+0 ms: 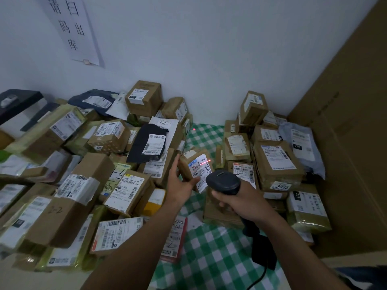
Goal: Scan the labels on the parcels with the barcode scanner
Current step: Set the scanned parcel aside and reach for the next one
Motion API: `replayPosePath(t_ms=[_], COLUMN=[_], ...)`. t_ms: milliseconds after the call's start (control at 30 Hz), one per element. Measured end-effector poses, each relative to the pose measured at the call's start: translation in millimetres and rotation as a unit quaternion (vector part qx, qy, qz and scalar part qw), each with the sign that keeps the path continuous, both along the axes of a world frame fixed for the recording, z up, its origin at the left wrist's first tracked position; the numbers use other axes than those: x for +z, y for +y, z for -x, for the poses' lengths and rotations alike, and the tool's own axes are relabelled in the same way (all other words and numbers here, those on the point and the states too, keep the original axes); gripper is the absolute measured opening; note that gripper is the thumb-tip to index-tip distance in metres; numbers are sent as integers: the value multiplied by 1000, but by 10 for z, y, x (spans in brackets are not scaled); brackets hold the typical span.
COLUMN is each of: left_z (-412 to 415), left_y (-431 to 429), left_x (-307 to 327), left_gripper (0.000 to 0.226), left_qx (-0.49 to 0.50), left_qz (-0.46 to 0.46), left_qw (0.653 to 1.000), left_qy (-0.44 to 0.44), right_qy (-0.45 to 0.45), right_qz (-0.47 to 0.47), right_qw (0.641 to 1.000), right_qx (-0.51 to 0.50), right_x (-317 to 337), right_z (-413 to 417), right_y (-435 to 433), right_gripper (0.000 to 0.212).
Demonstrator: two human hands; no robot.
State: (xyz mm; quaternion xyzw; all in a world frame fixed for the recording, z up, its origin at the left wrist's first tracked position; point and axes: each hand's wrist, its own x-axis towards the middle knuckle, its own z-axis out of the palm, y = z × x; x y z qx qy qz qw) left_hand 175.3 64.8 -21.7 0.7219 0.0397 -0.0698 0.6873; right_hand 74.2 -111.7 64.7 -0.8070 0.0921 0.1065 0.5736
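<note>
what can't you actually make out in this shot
Head view only:
1. Scan window of the barcode scanner: it faces away, hidden by the scanner's own body.
2. Scanner trigger: covered by the right hand gripping the handle.
3. Print on the label of the small parcel held by the left hand: too small to read, and the thumb covers part.
4. Far-left detail: the parcels at the left edge are blurred and cut off.

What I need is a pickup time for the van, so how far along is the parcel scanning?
Done: unclear; no parcel in the left heap or the right heap shows a scanned mark. In hand: the left hand holds a small brown cardboard box; the right hand grips a black handheld barcode scanner, its red line on the box's white label. Left: possibly most parcels on the green-and-white checked cloth.
</note>
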Motion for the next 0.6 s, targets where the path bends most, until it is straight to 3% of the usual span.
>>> replayPosePath(t_ms=[333, 600], left_z=[-40, 80], left_y=[62, 140], left_x=[-62, -234], left_gripper=[109, 103], left_qx=[-3, -11], left_qz=[-39, -107], left_qw=[999, 992], left_qy=[7, 62], right_qy=[12, 17], right_qz=[3, -13], right_qw=[1000, 999], right_qx=[12, -44], right_x=[-45, -229], right_z=[-45, -68], right_y=[-15, -157], right_gripper=[27, 31])
